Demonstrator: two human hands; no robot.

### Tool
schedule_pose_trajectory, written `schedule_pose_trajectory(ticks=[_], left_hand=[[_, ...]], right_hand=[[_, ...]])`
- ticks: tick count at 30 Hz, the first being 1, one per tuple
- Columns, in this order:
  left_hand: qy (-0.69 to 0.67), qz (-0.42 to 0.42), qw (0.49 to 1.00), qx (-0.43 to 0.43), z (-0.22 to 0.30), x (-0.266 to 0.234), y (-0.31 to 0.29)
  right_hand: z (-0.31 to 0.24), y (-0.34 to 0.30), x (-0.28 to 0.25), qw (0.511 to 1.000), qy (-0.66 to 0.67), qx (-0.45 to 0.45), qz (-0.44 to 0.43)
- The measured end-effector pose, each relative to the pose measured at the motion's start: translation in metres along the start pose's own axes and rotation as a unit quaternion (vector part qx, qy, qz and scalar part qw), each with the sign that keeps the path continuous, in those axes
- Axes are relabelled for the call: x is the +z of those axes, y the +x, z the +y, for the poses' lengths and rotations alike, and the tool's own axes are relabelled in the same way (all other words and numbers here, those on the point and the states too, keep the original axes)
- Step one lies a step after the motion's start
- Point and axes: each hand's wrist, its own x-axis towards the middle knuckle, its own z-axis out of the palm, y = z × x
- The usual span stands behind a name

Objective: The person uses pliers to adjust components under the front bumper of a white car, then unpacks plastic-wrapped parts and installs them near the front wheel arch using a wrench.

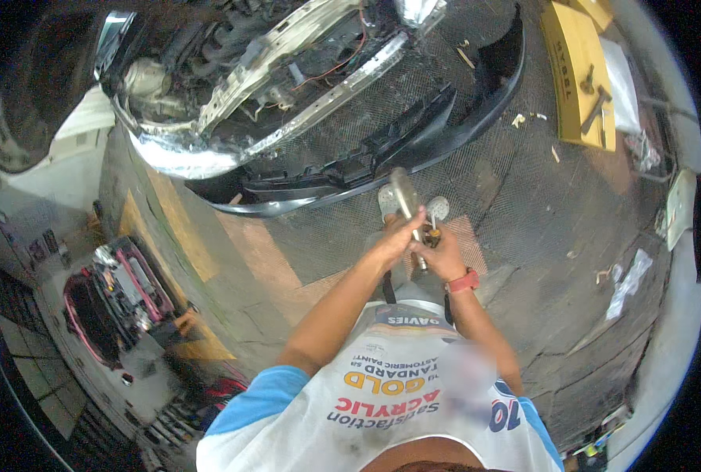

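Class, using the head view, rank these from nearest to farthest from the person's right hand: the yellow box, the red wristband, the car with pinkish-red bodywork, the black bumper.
From the right hand, as the picture shows it:
1. Red wristband: on the right wrist
2. Black bumper: on the floor ahead
3. Yellow box: upper right
4. Car with pinkish-red bodywork: far left

long silvery tool, aslant

Head cam, left of the pair, fisheye: looks steeply down past my white, blue-sleeved shirt to my bare left hand and bare right hand, close, mid-frame; curved black bumper farther off.
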Motion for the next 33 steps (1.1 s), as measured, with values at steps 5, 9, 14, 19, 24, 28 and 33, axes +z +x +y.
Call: schedule_pose_trajectory(ticks=[5,9,14,19,24,28,33], left_hand=[[0.298,-0.032,0.942,0.152,0.014,-0.022,0.014],[0.412,0.257,0.785,0.385,0.120,-0.107,0.029],[0.586,0.442,0.550,0.400,0.279,-0.250,0.065],[0.795,0.234,0.552,0.090,0.357,-0.282,0.098],[0.852,0.183,0.490,-0.028,0.366,-0.277,0.125],[0.856,0.170,0.487,0.032,0.372,-0.294,0.138],[0.889,0.130,0.425,0.112,0.364,-0.301,0.144]], right_hand=[[-0.042,-0.022,-0.026,0.998,-0.024,0.064,-0.016],[0.004,-0.061,-0.045,0.982,-0.076,0.141,0.105],[0.091,-0.161,-0.060,0.903,-0.078,0.347,0.240],[0.105,-0.269,-0.014,0.780,-0.066,0.550,0.291],[0.146,-0.379,0.039,0.813,-0.182,0.520,0.188],[0.145,-0.380,0.081,0.810,-0.170,0.531,0.181],[0.115,-0.330,0.098,0.802,-0.151,0.546,0.191]])
